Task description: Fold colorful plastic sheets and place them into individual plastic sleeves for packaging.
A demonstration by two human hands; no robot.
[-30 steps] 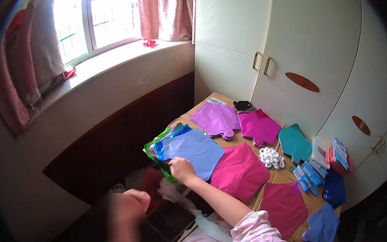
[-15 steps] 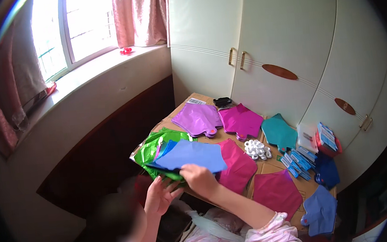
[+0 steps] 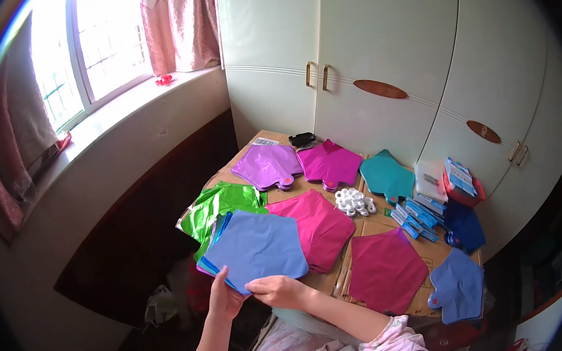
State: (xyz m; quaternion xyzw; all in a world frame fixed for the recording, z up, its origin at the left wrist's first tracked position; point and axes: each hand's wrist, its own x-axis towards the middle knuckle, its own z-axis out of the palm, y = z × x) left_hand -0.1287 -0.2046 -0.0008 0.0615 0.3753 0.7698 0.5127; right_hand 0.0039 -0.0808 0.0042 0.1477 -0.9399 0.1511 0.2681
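A stack of flat blue foil balloons point(image 3: 259, 246) lies at the near left corner of a cardboard-covered table point(image 3: 364, 225). My left hand point(image 3: 223, 297) grips the stack's near edge from below. Thumb on top, my right hand point(image 3: 278, 290) pinches the same near edge of the top blue balloon. Green foil balloons point(image 3: 221, 206) lie just beyond the blue stack, and a pink stack point(image 3: 318, 225) overlaps it on the right.
Purple point(image 3: 268, 165), magenta point(image 3: 330, 164), teal point(image 3: 387, 176), dark pink point(image 3: 384, 269) and blue point(image 3: 460, 283) balloons cover the table, with white ribbon rolls point(image 3: 354, 201) and blue packets point(image 3: 416, 214) between. White cupboards stand behind; a window sill runs along the left.
The view has swung right and down over the table. My left hand has come up to the blue stack's edge, joining my right hand there.
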